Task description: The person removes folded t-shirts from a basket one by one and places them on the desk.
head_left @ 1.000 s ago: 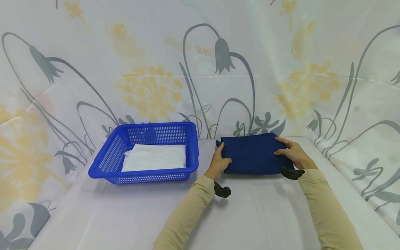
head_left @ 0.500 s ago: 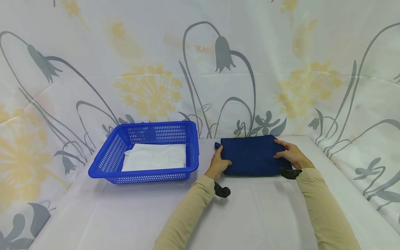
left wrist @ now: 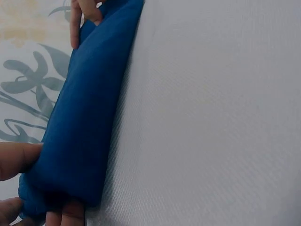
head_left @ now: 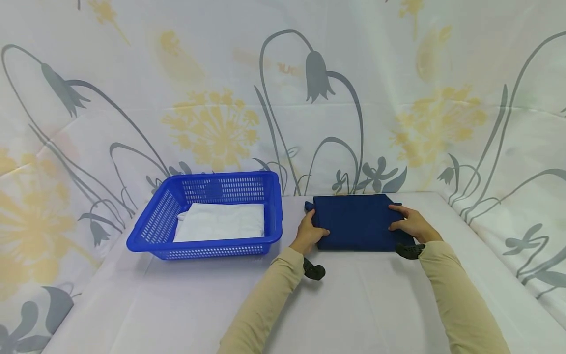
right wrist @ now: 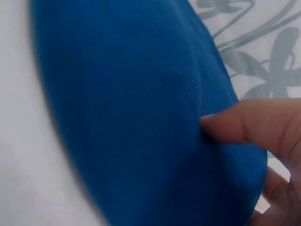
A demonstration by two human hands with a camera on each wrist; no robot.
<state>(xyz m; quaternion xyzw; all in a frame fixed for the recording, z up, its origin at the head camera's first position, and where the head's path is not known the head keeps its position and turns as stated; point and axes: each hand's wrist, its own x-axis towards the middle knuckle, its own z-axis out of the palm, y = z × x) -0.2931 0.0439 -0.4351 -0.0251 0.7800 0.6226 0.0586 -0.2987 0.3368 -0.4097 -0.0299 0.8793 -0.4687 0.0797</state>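
A folded blue cloth point(left wrist: 82, 113) lies on the white bench point(left wrist: 202, 113), lengthwise along the edge bordering a floral curtain point(left wrist: 30, 77). The left hand point(left wrist: 19, 160) grips its near end, thumb on the upper side, other fingers at the end; the right hand point(left wrist: 87, 12), partly out of view, touches the far end.

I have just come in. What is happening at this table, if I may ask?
A person's left hand and right hand hold a folded navy cloth by opposite ends, at the far side of the white table. To the left, a blue basket stands with a folded white cloth inside.
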